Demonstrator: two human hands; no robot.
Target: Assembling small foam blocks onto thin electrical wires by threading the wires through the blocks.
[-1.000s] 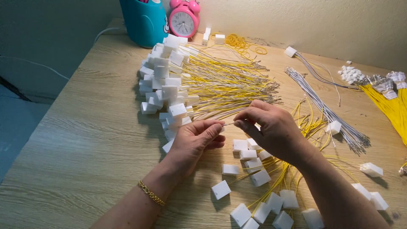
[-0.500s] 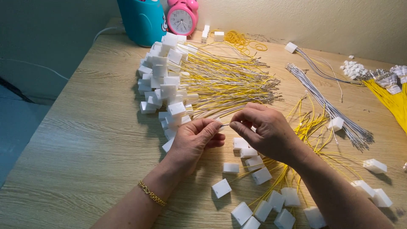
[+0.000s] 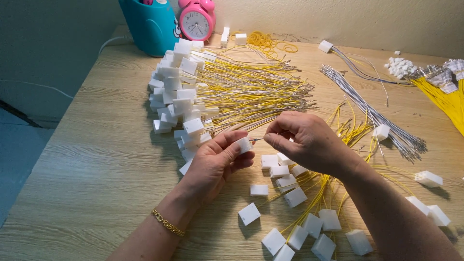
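Observation:
My left hand (image 3: 216,162) pinches a small white plastic connector block (image 3: 244,144) between thumb and fingers, a gold bracelet on its wrist. My right hand (image 3: 305,141) pinches a thin wire whose metal tip (image 3: 256,140) touches the block's right face. Both hands hover over the wooden table (image 3: 96,159) near its middle. Behind them lies a heap of white blocks with yellow wires attached (image 3: 183,104). Loose white blocks (image 3: 285,183) and yellow wires (image 3: 319,193) lie under and in front of my right forearm.
A teal container (image 3: 152,24) and a pink alarm clock (image 3: 195,19) stand at the back. A grey wire bundle (image 3: 372,116) lies right of centre, yellow rubber bands (image 3: 268,42) at the back, and a bright yellow wire bundle (image 3: 442,99) at the far right edge.
My right hand has shifted slightly left, bringing the wire's tip up to the white block held in my left hand. The left hand stays in about the same place.

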